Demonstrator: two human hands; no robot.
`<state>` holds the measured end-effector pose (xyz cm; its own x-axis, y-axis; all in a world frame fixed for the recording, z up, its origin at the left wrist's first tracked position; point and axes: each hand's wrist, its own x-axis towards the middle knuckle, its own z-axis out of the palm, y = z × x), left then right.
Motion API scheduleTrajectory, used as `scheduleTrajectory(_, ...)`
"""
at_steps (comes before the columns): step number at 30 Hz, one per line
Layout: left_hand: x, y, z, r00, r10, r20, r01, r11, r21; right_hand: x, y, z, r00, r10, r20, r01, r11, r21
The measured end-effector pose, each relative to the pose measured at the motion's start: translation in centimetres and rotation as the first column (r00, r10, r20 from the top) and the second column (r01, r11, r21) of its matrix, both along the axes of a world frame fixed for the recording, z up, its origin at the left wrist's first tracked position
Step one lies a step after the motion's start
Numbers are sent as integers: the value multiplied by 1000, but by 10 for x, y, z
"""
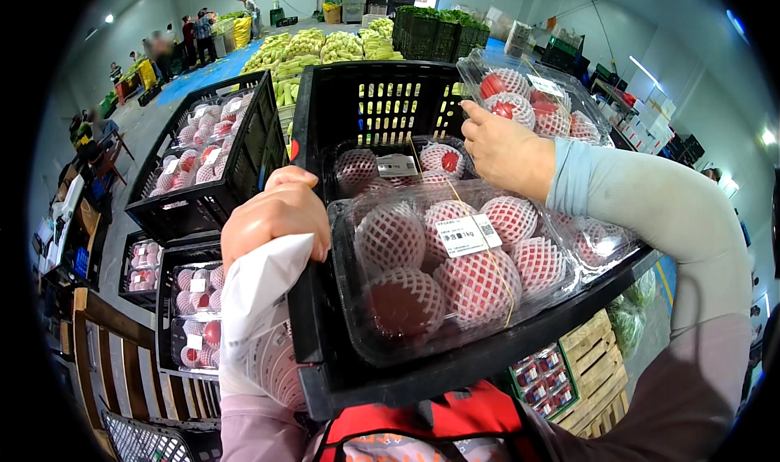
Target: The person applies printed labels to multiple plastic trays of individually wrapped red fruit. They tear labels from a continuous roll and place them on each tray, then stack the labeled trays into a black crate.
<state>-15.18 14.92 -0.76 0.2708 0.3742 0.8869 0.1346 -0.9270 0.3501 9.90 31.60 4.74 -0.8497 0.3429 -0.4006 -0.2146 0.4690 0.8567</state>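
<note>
A black plastic crate (384,383) stands right in front of me with clear clamshell packs of red fruit in white foam nets inside. The nearest pack (457,248) bears a printed label and has a thin yellow band around it. Behind it in the crate sits another banded, labelled pack (396,168). My left hand (274,218) grips the crate's left rim, and a white label sheet (262,322) hangs by that wrist. My right hand (506,148) holds a tilted fruit pack (536,99) above the crate's far right side; its fingers are partly hidden.
At left stand another black crate of fruit packs (207,151), a lower crate of packs (164,316) and a wooden pallet (116,352). A green-edged crate (545,380) rests on a pallet (591,370) at lower right. Heaped green vegetables (323,44) lie beyond; people work far left.
</note>
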Motion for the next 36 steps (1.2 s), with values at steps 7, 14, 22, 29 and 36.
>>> scheduleTrajectory(7, -1, -6, 0, 995, 91, 27, -91, 996, 5, 30, 30, 47, 419, -4, -908, -484, 845, -227)
scheduleTrajectory(14, 0, 7, -1, 998, -52, -28, 52, 998, 19, 206, 139, 26, -427, -719, -548, -106, 642, -760)
scheduleTrajectory(22, -1, 1, 0, 999, -28, -22, 28, 999, 23, 140, 96, 28, -213, -977, 31, -523, 87, -848)
scheduleTrajectory(29, -7, -2, -1, 999, -18, -31, 19, 1000, 8, 10, 60, 12, -118, -939, -324, -381, 344, -858)
scheduleTrajectory(36, -1, -1, 1, 1000, -25, -10, 25, 1000, -1, 21, 39, 21, 68, -955, -288, -184, 271, -945)
